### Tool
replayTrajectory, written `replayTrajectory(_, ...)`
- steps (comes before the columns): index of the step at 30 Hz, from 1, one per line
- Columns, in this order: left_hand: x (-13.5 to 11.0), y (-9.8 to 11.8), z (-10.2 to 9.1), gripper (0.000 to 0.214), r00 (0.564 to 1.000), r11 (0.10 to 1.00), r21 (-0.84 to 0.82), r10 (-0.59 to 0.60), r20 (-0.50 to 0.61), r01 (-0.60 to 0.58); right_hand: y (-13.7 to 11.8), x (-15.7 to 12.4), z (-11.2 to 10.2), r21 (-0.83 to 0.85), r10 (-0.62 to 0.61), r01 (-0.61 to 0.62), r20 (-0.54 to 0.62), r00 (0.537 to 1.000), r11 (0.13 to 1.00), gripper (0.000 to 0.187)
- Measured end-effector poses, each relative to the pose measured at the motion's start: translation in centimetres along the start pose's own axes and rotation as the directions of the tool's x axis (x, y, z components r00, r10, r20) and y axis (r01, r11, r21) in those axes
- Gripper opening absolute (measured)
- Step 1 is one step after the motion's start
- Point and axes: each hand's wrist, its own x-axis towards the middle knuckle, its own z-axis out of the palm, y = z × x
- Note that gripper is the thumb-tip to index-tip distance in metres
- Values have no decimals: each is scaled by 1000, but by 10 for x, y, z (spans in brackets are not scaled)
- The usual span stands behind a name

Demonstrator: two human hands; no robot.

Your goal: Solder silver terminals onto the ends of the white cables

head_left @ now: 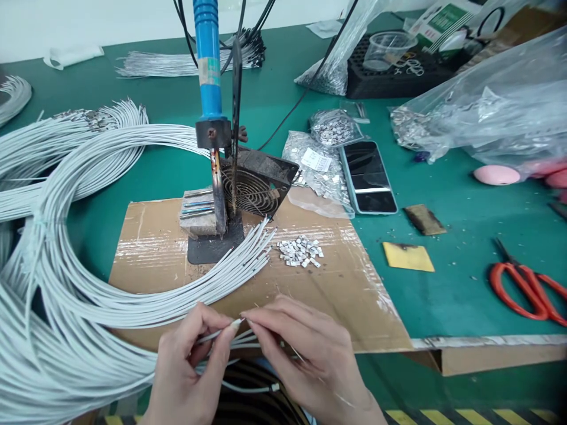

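My left hand (195, 360) is closed in a pinch around a white cable (210, 336), close to its stripped end. The thumb and forefinger of my right hand (305, 348) meet at that cable's tip, just touching or nearly so; the exact contact is too small to make out. A thin silvery solder wire (297, 354) passes through the right hand's curled fingers. Below the hands, another white cable ends in a small white piece (274, 388). Beyond them lies a bundle of white cables (212, 295), its ends beside a pile of small white-and-metal pieces (301, 251).
A blue-handled soldering iron (208, 88) stands upright in a holder, with a small fan (257, 186) behind it. Cardboard (345, 307) covers the table's front. To the right are a phone (369, 177), a yellow sponge (408, 257) and red-handled scissors (518, 289). Coiled cables (53, 248) fill the left.
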Motion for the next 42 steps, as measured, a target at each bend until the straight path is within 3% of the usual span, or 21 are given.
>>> replayTrajectory(3, 1, 2, -4, 25, 999, 999, -27, -40, -22, 39, 4, -5, -12, -38, 61, -68, -175, 983, 997, 30)
replayTrajectory(6, 4, 6, -9, 32, 993, 996, -54, -70, -93, 65, 12, -9, -20, 114, 263, -237, -403, 877, 965, 28)
replayTrajectory(8, 6, 9, -11, 38, 993, 994, -82, -85, -87, 78, 15, -9, -16, 295, 376, -282, -339, 862, 913, 21)
replayTrajectory(10, 8, 10, -11, 42, 993, 990, -109, -99, -60, 92, 14, -8, -3, 447, 446, -331, -179, 877, 831, 15)
replayTrajectory(12, 8, 11, -10, 43, 993, 986, -132, -110, -44, 103, 11, -5, 13, 559, 484, -379, -47, 874, 738, 15)
replayTrajectory(15, 7, 9, -9, 41, 994, 978, -177, -113, 5, 112, 3, 0, 29, 648, 487, -398, 49, 872, 649, 14)
replayTrajectory(21, 7, 5, -11, 37, 990, 965, -223, -124, 64, 135, 0, -1, 33, 675, 466, -363, 32, 884, 642, 15)
replayTrajectory(34, 9, 1, -6, 39, 991, 962, -242, -112, 75, 128, 6, -12, 49, 662, 503, -329, -84, 860, 674, 14)
replayTrajectory(38, 10, 5, -3, 41, 993, 960, -251, -118, 33, 122, 8, -16, 55, 762, 580, -343, -53, 813, 550, 12)
replayTrajectory(42, 9, 7, -5, 41, 986, 949, -266, -152, 74, 166, 11, -14, 47, 837, 617, -442, 169, 769, 322, 16)
